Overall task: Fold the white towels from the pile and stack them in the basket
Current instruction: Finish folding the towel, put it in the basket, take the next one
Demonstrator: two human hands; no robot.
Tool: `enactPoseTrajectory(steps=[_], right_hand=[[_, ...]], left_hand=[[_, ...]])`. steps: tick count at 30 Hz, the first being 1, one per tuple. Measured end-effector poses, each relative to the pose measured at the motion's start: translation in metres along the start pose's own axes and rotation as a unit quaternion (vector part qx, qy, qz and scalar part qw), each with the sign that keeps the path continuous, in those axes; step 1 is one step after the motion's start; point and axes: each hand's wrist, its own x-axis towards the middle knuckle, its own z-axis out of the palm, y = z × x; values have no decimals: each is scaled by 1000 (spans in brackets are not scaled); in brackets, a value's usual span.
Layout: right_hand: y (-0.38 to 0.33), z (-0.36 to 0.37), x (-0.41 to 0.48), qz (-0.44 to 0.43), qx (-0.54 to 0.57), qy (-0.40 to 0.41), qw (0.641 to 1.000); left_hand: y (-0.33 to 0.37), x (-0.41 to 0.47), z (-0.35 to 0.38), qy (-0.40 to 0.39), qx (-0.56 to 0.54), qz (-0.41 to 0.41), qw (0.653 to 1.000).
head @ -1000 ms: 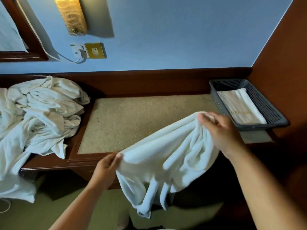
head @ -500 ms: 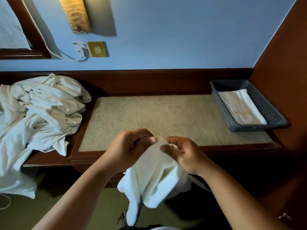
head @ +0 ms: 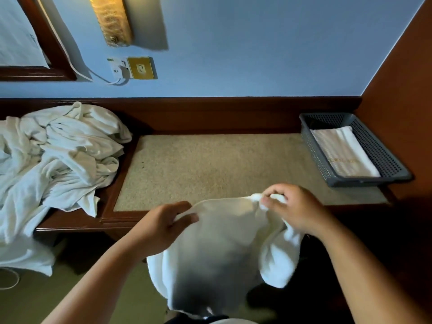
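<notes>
A white towel (head: 217, 249) hangs in front of the desk's near edge, held by its top edge. My left hand (head: 161, 226) pinches the towel's left upper corner between thumb and fingers. My right hand (head: 292, 206) grips the bunched right upper corner. The lower part of the towel droops toward the floor. A pile of crumpled white towels (head: 58, 160) lies on the left end of the desk and spills over its edge. The dark grey plastic basket (head: 383, 157) stands at the desk's right end with one folded towel (head: 343, 153) inside.
The wooden desk (head: 70, 224) has a beige inset top between pile and basket. An orange-brown wall (head: 402, 108) closes the right side. A socket with a white cable (head: 131, 70) and a lamp are on the blue back wall. Green floor lies below.
My hands met at the middle half a second ago with the towel bunched. Now they have drawn apart, spreading the towel's top edge between them.
</notes>
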Motion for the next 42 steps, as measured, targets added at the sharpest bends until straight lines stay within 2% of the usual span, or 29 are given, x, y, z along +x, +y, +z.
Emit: enactPoseTrajectory(steps=[4, 6, 11, 13, 15, 17, 18, 19, 21, 23, 26, 28, 30, 31, 34, 36, 38, 40, 42], right_hand=[[-32, 46, -10, -39, 78, -156, 984], [-35, 54, -9, -47, 128, -169, 976], [-30, 37, -11, -86, 176, -49, 979], [-22, 26, -8, -88, 193, 19, 977], [-10, 17, -2, -47, 226, 119, 966], [11, 5, 7, 7, 230, 230, 946], [21, -2, 9, 32, 202, 260, 944], [32, -7, 11, 59, 156, 260, 951], [38, -9, 11, 89, 62, 184, 977], [29, 7, 10, 81, 36, 97, 991], [-10, 42, -2, 24, 68, -71, 995], [-29, 58, -9, -20, 68, -137, 988], [-35, 64, -9, -67, 88, -82, 991], [-32, 61, -7, -69, 112, -39, 991], [-19, 43, -1, -60, 137, 71, 986], [-8, 28, 0, -45, 140, 112, 983], [0, 21, 1, -17, 144, 112, 983], [5, 24, 2, -2, 156, 83, 984], [6, 34, 3, 15, 201, 71, 977]], left_hand=[[42, 21, 3, -49, 59, 126, 989], [47, 26, 0, -62, 62, 155, 984], [22, 12, 13, -50, -8, 80, 996], [-5, 1, 32, -85, 5, -12, 996], [-40, -13, 43, -79, 7, -127, 989], [-70, -27, 44, -24, -1, -178, 984], [-77, -33, 42, 8, -15, -194, 981], [-79, -37, 38, 45, -27, -204, 977], [-69, -34, 30, 101, -49, -196, 974], [-42, -18, 21, 118, -40, -125, 984], [15, 11, 11, 37, 3, 35, 999], [39, 28, 9, -5, 67, 113, 991], [46, 38, 7, -12, 106, 130, 986], [43, 40, 6, -13, 111, 109, 988], [17, 33, 3, -52, 128, -20, 990], [-1, 21, 1, -27, 29, -76, 996], [-3, 13, -1, 50, -139, -106, 983], [6, 13, 2, 108, -324, -120, 932], [15, 19, 7, 143, -478, -126, 857]])
